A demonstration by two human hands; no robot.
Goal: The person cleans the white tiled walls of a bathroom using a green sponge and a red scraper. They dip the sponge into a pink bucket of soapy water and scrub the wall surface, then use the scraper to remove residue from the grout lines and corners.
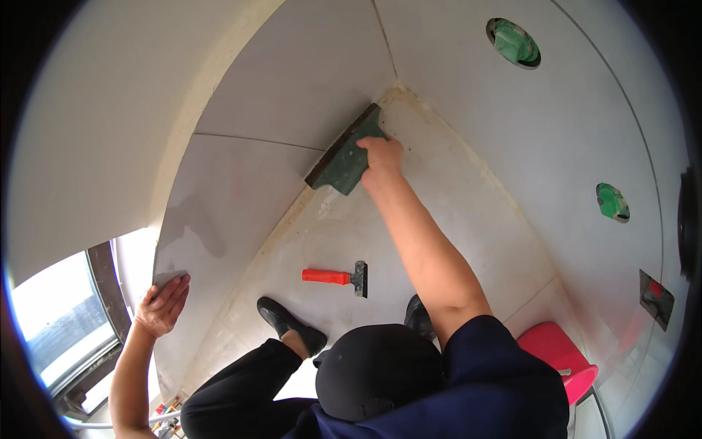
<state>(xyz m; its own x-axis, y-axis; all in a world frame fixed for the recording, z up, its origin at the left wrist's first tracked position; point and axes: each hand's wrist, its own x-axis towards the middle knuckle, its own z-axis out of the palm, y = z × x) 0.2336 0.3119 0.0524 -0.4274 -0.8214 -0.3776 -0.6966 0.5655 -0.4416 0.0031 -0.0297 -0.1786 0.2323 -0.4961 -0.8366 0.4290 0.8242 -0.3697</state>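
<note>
My right hand (pixel 382 159) grips a wide dark-green scraper (pixel 351 153) with a brown-black blade edge. Its long edge lies along the foot of the left tiled wall (pixel 236 186), close to the corner. My left hand (pixel 163 307) is flat at the outer edge of that wall, fingers spread a little and holding nothing. A small scraper with a red handle (pixel 326 276) and a short metal blade lies on the pale, stained floor tiles (pixel 384 236) between my feet and the corner.
The right tiled wall (pixel 548 137) has two round holes with green fittings (pixel 514 43) and a square cutout (pixel 656 299) lower down. A red bucket (pixel 556 356) stands at the lower right. A window (pixel 71 313) is at the left, past the wall's edge.
</note>
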